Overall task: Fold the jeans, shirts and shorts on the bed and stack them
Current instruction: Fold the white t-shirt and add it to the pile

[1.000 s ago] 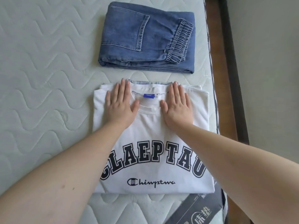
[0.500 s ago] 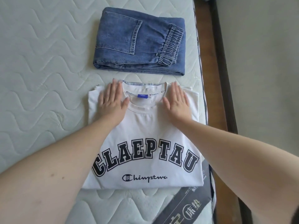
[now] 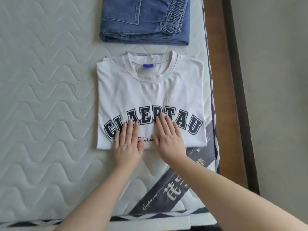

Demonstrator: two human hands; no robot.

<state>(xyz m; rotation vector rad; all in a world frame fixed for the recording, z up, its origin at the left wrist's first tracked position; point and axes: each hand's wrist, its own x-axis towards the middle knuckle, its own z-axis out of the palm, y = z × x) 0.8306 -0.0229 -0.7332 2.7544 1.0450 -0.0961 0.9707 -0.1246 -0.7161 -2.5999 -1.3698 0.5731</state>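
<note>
Two hands (image 3: 129, 147) (image 3: 168, 140) on shirt (image 3: 150, 95), jeans (image 3: 145, 22) beyond

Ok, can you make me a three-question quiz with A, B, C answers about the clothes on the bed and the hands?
1. Where do the folded jeans lie?
A. beyond the shirt's collar
B. on top of the shirt
C. under the shirt

2. What colour is the T-shirt?
A. red
B. white
C. green

3. How are the left hand and right hand?
A. making fists
B. lifting the jeans
C. flat on the shirt

Answers: 1 A, a strip of mattress shows between them. 2 B, white cloth with dark letters. 3 C, straight fingers lie across its lower edge.
</note>
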